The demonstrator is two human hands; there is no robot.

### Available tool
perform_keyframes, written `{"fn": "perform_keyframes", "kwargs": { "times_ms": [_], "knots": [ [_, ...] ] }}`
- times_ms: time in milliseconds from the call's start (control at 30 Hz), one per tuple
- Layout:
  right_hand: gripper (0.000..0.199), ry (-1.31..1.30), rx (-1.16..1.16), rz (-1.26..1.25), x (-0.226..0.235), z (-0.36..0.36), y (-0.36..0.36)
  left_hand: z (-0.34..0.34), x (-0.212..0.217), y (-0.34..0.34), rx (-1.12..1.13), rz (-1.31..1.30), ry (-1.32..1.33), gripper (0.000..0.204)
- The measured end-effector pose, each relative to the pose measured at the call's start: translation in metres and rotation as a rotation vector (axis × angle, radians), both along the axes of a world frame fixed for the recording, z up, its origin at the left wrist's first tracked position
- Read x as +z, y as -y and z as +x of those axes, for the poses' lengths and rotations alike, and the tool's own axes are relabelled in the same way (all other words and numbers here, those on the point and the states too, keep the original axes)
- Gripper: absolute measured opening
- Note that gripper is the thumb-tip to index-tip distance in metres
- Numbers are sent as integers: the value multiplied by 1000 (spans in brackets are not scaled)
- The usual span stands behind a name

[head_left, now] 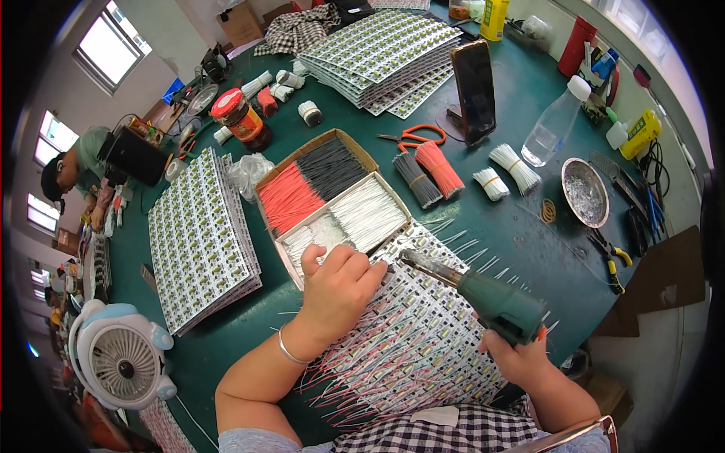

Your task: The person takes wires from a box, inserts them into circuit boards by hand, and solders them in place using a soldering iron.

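My right hand (pixel 521 359) grips a green soldering gun (pixel 502 302) whose metal tip points left over a sheet of small circuit boards (pixel 423 332). Thin red and white wires (pixel 355 374) stick out from many of the boards. My left hand (pixel 340 291) is closed above the sheet's upper left part, fingertips close to the gun's tip. What its fingers pinch is too small to make out. Just beyond that hand lies a divided cardboard box (pixel 343 140) of cut wires: red wires (pixel 291 198), black wires (pixel 330 167) and white wires (pixel 370 215).
Stacked board sheets stand at left (pixel 200 241) and at the back (pixel 377 57). Beyond the box are orange-handled scissors (pixel 420 137), wire bundles (pixel 439 169), a propped phone (pixel 474 90) and a bottle (pixel 557 124). A metal bowl (pixel 584 192) and pliers (pixel 610 257) lie right; a fan (pixel 124 366) stands left.
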State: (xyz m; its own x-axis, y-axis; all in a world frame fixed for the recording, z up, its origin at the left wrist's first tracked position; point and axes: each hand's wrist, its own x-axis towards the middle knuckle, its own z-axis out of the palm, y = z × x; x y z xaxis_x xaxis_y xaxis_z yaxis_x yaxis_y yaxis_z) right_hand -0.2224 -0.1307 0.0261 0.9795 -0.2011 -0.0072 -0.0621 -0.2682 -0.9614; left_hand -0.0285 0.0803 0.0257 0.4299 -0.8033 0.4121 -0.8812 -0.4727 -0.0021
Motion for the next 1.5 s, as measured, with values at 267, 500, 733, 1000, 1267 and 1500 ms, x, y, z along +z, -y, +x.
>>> {"fn": "perform_keyframes", "kwargs": {
  "times_ms": [267, 500, 733, 1000, 1267, 1500],
  "knots": [
    [34, -129, -56, 27, 6, 5, -9, 4, -7, 1, -24, -21, -62, 18],
    [31, -185, -35, 29, 9, 7, -10, 5, -7, 3, -30, -30, -50, 16],
    [28, -198, -40, 49, 10, 10, -11, 4, -7, 5, -27, -10, -42, 16],
    [24, -107, -75, -73, 12, 0, -8, 5, -6, 6, -18, 13, -51, 15],
    [39, 61, -65, 33, 8, -13, -1, 5, -4, 4, -22, 20, -46, 15],
    [41, 80, -78, 90, 6, -27, 5, -4, 6, 6, -53, -30, -21, 18]
  ]
}}
